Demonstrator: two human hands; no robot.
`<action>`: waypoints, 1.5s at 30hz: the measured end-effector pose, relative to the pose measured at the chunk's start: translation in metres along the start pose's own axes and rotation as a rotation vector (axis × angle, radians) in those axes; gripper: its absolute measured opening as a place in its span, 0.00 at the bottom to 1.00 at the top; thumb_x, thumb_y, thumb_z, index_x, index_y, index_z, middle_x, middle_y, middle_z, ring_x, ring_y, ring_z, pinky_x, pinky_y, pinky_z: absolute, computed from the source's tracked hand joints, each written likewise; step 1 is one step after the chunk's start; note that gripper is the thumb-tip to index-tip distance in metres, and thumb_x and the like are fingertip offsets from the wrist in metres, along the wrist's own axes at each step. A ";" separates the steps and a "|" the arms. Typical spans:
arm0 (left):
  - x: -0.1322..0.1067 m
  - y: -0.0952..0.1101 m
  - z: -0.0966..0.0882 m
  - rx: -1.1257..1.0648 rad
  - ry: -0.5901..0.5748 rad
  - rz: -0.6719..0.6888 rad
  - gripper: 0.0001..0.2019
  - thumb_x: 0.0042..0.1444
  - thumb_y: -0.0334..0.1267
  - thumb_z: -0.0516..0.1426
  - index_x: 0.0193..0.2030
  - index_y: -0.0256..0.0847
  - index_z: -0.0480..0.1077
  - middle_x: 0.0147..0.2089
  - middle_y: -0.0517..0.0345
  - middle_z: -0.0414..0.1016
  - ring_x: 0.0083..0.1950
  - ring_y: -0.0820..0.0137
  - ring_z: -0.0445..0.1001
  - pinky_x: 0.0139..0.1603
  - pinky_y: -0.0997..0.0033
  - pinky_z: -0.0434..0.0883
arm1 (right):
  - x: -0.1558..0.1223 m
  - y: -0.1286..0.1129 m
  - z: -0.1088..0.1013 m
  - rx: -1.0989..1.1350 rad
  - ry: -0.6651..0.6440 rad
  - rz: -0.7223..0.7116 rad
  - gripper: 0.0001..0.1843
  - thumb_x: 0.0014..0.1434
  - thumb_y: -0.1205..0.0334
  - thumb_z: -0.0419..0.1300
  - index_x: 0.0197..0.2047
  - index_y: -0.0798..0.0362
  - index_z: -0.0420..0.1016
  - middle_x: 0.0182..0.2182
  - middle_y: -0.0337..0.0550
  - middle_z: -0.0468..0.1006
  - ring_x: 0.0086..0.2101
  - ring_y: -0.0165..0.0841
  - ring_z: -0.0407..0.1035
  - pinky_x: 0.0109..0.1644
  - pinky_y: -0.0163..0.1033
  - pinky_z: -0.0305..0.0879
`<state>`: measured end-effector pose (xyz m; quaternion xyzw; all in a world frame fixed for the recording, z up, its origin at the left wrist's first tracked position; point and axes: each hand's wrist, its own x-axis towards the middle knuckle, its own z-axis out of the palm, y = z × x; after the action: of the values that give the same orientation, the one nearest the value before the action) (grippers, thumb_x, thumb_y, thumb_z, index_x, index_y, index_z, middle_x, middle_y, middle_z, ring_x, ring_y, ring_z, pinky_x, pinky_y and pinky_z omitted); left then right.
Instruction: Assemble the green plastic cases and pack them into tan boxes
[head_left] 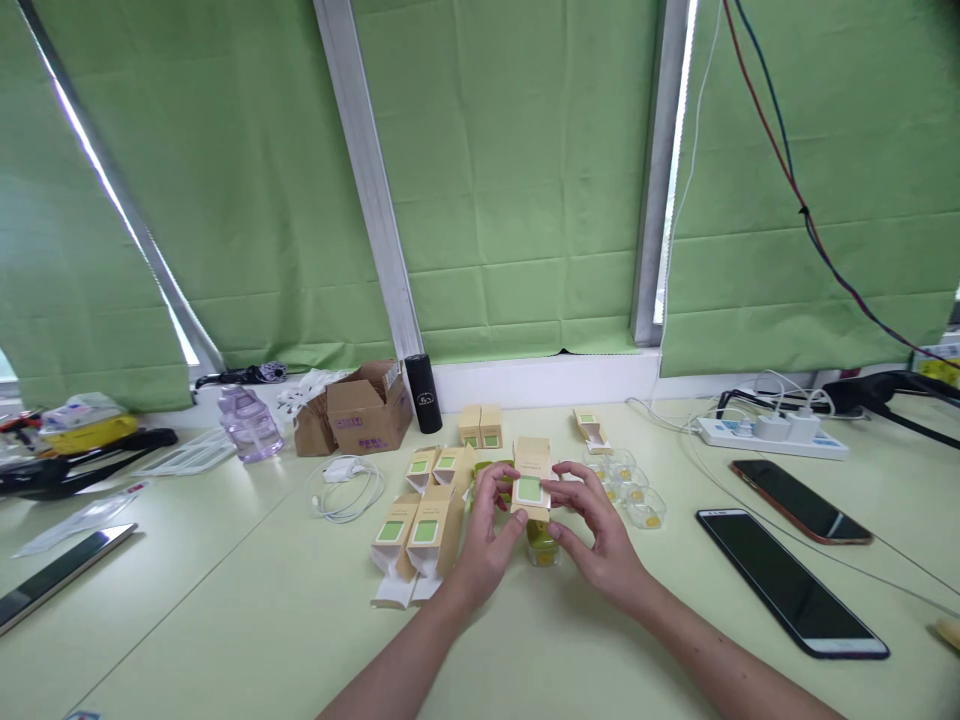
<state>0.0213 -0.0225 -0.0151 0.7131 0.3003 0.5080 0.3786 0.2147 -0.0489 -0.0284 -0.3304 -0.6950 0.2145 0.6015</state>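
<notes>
A small tan carton (532, 457) with a green square on its face is held up between both hands. My left hand (486, 540) grips its left side, fingers bent round the edge. On the other side, my right hand (604, 540) has its fingers against the carton's right edge, the thumb lower down. Just below the carton is a small transparent container with green contents (542, 545); whether a hand touches it I cannot tell. Left of my hands stand several open tan cartons (426, 532) with white flaps. More green items behind my left hand are partly hidden.
Transparent cups with yellow bits (645, 507) lie to the right, near an open carton (592, 432). Two tan cartons (480, 428), a black flask (424, 394) and a cardboard box (369, 412) stand behind. Phones (791, 580), a power strip (772, 435) and a white cable (349, 490) also lie about.
</notes>
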 end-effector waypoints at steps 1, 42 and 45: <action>0.000 0.000 0.000 0.004 -0.001 0.002 0.22 0.68 0.51 0.58 0.64 0.48 0.62 0.61 0.48 0.68 0.58 0.57 0.70 0.60 0.55 0.69 | 0.000 0.000 0.000 -0.005 0.002 0.001 0.18 0.69 0.55 0.63 0.60 0.42 0.78 0.62 0.53 0.66 0.63 0.48 0.68 0.59 0.52 0.77; 0.000 0.005 0.006 0.109 0.059 0.015 0.18 0.66 0.48 0.61 0.59 0.48 0.65 0.59 0.51 0.69 0.54 0.61 0.73 0.57 0.59 0.67 | 0.001 0.008 0.003 -0.027 0.041 0.022 0.14 0.73 0.55 0.60 0.59 0.41 0.79 0.61 0.51 0.67 0.56 0.43 0.74 0.57 0.50 0.79; 0.000 0.006 0.007 0.112 0.069 0.004 0.18 0.66 0.47 0.61 0.59 0.48 0.65 0.58 0.51 0.69 0.54 0.61 0.72 0.57 0.60 0.67 | 0.000 0.009 0.003 -0.034 0.046 0.022 0.14 0.73 0.55 0.60 0.58 0.42 0.79 0.61 0.51 0.68 0.53 0.42 0.76 0.56 0.51 0.80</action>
<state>0.0280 -0.0275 -0.0112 0.7158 0.3398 0.5152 0.3267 0.2139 -0.0423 -0.0347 -0.3531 -0.6810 0.2015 0.6091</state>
